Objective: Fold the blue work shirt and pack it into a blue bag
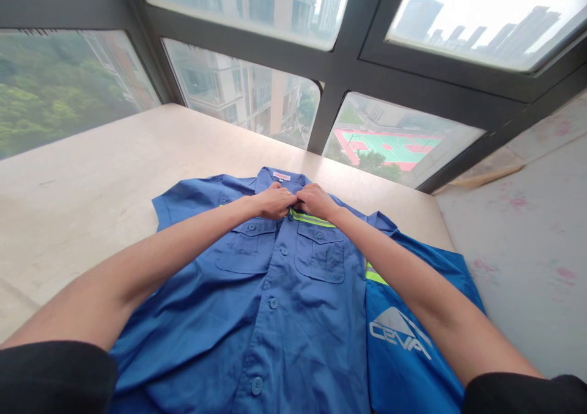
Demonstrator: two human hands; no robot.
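A blue short-sleeved work shirt [312, 316] lies front side up, its collar toward the windows. Its button placket runs down the middle, with several buttons fastened and a yellow-green reflective stripe across the chest. Just below the collar, my left hand [276, 200] pinches the placket edge. My right hand [315, 200] meets it there, fingers closed on the same edge. Both sets of fingertips touch, and the bit of cloth or button between them is hidden. A chest pocket [320, 252] with a buttoned flap lies below my right hand.
Under the shirt's right side lies a brighter blue garment [413, 365] with white CEVA lettering. Everything rests on a pale stone sill [92, 175]. Grey-framed windows [257, 41] rise behind it, and a flower-patterned wall [527, 230] bounds the right.
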